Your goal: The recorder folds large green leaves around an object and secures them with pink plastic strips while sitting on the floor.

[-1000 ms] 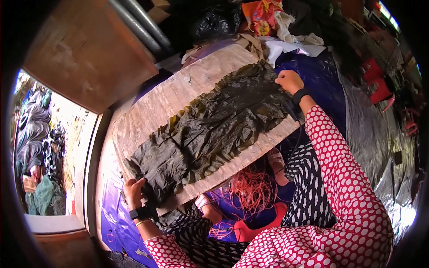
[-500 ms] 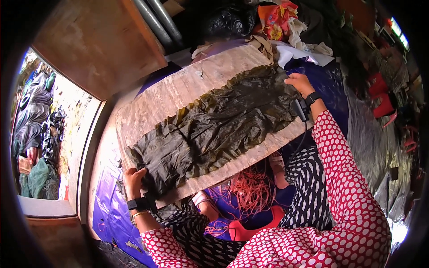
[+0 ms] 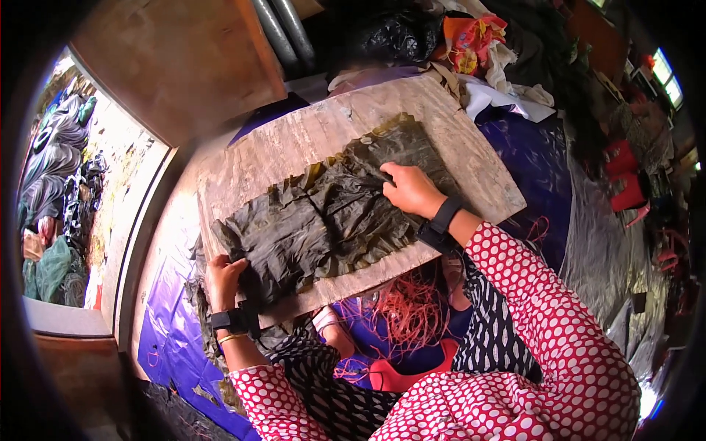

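Across a wooden board (image 3: 257,158) lies a long dark brown-green sheet of what looks like dried kelp (image 3: 287,231), wrinkled and frilled along its far edge. My left hand (image 3: 224,279) grips its near left corner, thumb on top, at the board's left edge. Over the right half of the kelp, my right hand (image 3: 412,191) is closed, thumb and fingers pinching a piece of it. The right part of the sheet looks doubled back under that hand. A dark strap with a small device sits on each wrist.
Tangled red strings (image 3: 412,316) and a red plastic piece (image 3: 390,375) lie below the board. Blue-purple sheeting (image 3: 176,338) covers the ground. Black plastic bags (image 3: 397,37), a colourful bag (image 3: 474,40) and grey pipes (image 3: 287,33) are at the back. A doorway opens at left.
My right hand has moved leftward from the board's right end to the kelp's middle, drawing the right end inward. Bare board now shows at right. My left hand stays at the left corner.
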Available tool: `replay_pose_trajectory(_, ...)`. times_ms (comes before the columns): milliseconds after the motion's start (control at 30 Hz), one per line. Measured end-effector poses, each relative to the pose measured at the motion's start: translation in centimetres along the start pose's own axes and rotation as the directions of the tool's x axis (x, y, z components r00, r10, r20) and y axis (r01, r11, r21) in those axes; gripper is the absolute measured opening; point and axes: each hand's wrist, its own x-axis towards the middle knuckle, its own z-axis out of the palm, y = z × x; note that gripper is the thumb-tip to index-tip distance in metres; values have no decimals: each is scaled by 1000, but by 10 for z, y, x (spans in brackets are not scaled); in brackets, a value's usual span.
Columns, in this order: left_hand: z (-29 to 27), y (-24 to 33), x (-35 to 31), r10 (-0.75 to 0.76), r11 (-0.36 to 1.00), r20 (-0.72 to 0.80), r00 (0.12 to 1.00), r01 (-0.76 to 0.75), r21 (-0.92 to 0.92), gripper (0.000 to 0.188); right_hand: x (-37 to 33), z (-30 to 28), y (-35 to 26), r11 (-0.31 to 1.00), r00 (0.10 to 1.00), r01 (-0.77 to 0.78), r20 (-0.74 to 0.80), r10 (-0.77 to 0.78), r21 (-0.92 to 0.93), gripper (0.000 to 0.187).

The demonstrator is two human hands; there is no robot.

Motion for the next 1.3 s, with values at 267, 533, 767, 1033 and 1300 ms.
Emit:
replay_pose_trajectory(267,-3,-11,3,-6,1000,3,1000,6,-15,26,-6,-12,-16,999,974,-6,226,17,-52,45)
replay_pose_trajectory(533,2,-5,3,60,996,-9,998,-59,70,26,-26,-37,-20,980,934,-38,356,-35,196,58)
replay_pose_trajectory(767,3,-2,4,28,995,-12,1000,-27,92,28,-47,-34,-22,935,978,147,187,-89,-322,38)
replay_pose_trajectory(1033,3,-12,10,95,990,-4,995,-94,103,24,-50,-21,-26,977,977,164,156,-142,-134,16)
replay_pose_trajectory(1300,1,-1,3,74,991,-8,997,-72,111,28,-46,-24,-26,980,932,172,306,-196,105,24)
